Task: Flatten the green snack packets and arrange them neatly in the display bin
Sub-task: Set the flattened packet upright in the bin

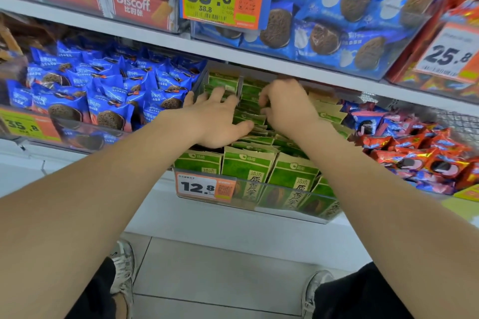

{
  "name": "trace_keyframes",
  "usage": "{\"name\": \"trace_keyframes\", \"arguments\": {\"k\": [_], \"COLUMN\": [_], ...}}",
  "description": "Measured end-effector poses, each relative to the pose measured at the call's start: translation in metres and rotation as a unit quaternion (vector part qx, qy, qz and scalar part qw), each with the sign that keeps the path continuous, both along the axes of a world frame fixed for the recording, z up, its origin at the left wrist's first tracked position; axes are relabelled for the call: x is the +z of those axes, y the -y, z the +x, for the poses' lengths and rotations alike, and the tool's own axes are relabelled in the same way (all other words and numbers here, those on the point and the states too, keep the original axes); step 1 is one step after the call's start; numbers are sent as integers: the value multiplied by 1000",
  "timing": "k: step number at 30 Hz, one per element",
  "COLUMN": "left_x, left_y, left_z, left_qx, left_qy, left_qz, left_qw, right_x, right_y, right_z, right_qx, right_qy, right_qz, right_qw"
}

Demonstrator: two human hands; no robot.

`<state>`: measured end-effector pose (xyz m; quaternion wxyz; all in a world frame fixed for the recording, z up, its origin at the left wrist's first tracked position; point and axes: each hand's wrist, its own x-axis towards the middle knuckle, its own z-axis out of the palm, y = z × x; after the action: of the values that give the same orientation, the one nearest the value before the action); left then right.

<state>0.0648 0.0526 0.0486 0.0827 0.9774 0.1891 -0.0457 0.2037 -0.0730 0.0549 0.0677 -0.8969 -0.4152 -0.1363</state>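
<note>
Several green and tan snack packets [246, 166] stand in rows inside a clear display bin [293, 212] on the lower shelf. My left hand [215, 116] lies flat on the packets at the bin's back left, fingers spread and pressing down. Just to its right, my right hand [285, 106] curls its fingers over the tops of the rear packets [250, 90]; whether it grips one is hidden. The front row stands upright behind a 12.8 price tag [204, 186].
A bin of blue cookie packets [103, 90] sits on the left, and red and blue packets [425, 155] fill a wire basket on the right. The upper shelf edge [259, 55] hangs close over my hands. Floor and my shoes are below.
</note>
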Motion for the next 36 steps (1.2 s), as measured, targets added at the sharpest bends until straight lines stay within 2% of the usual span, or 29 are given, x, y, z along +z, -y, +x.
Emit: {"name": "trace_keyframes", "arguments": {"k": [4,10,15,18,24,27,29,32,36], "left_x": [2,1,1,0,3,3,4,7,7], "left_y": [-2,-1,0,1,1,0,1,0,-13], "left_z": [-4,-5,-6,-7,-5,-4,-3,-1,-1], "left_qx": [-4,-1,2,1,4,7,6,1,-48], "left_qy": [-46,-41,-35,-44,-51,-62,-59,-43,27], "left_qz": [0,-3,-9,-6,-6,0,4,7,-34], "left_qw": [999,999,999,999,999,998,998,999,998], "right_x": [0,5,-4,-5,1,3,5,9,11], "right_y": [-7,-29,-34,-38,-41,-31,-21,-6,5], "right_z": [0,14,19,23,22,18,16,6,-2], "right_qx": [-20,-21,-64,-75,18,56,84,115,59], "right_qy": [-2,-6,7,-12,-80,-136,-142,-104,14], "right_qz": [-27,-94,-22,-17,-109,-98,-71,-24,-68], "right_qw": [999,995,998,997,991,984,984,988,996]}}
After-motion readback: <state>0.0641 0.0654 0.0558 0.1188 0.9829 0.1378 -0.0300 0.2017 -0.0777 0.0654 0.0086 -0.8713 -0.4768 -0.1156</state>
